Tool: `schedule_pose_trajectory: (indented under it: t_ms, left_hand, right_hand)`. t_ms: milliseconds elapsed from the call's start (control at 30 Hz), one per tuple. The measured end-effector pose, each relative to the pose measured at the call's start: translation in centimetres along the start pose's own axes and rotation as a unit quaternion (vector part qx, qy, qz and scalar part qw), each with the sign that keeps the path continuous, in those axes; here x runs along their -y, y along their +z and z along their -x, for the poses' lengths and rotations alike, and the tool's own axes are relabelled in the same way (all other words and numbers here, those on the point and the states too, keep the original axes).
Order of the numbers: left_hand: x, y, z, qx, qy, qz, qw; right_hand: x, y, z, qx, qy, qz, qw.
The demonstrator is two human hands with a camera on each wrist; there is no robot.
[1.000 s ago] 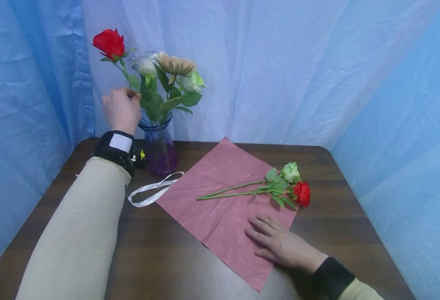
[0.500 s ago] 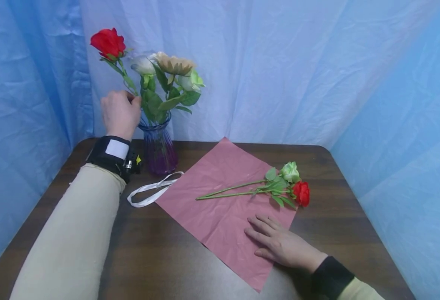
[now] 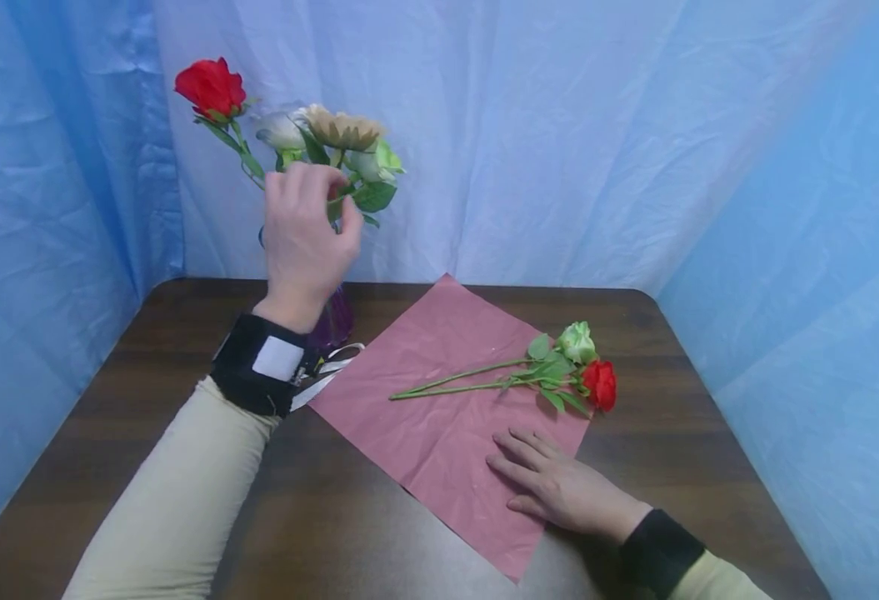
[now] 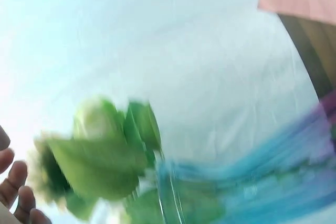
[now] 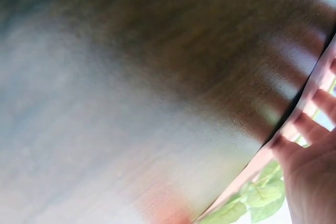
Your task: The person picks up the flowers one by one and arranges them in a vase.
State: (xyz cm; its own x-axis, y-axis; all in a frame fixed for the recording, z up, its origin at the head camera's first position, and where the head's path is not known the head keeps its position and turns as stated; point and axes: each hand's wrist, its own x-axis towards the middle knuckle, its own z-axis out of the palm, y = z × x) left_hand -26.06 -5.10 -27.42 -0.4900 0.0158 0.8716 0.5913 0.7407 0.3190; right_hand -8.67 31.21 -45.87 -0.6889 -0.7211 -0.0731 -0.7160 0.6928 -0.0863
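My left hand [image 3: 307, 225] is raised in front of the vase [image 3: 337, 321], fingers bent with a gap between thumb and forefinger. It hides most of the vase's neck and several stems. Its fingertips [image 4: 18, 174] are near the beige flower [image 3: 343, 129] and green leaves in the blurred left wrist view. A tall red rose [image 3: 210, 87] leans left from the vase; a white rose [image 3: 280, 133] and a pale green rose [image 3: 379, 162] stand there too. My right hand [image 3: 566, 487] rests with spread fingers on the pink wrapping sheet [image 3: 439, 442].
On the sheet lie a pale green rose [image 3: 577, 342] and a red rose [image 3: 600, 385], stems pointing left. A white ribbon [image 3: 312, 390] lies at the sheet's left corner, partly behind my left wrist. Blue curtains [image 3: 559, 150] surround the dark wooden table [image 3: 319, 517].
My left hand has left the red rose's stem and moved right, across the front of the vase. The red rose stays in the vase. My right hand has stayed put.
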Motion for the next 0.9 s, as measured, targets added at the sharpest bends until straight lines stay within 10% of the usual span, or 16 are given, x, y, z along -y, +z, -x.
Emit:
schedule_pose_trajectory:
  t_ms: [267, 533, 900]
  left_hand:
    - [-2.6, 4.2, 3.4, 0.137, 0.068, 0.022, 0.988]
    - [-4.3, 8.8, 7.6, 0.288, 0.09, 0.015, 0.9533]
    - [-5.8, 12.5, 10.1, 0.421, 0.019, 0.003, 0.907]
  right_hand:
    - [-0.1, -0.2, 0.1, -0.014, -0.011, 0.014, 0.9997]
    - [-0.1, -0.5, 0.1, -0.035, -0.03, 0.03, 0.9985]
    - [-0.2, -0.6, 0.0, -0.033, -0.038, 0.04, 0.998]
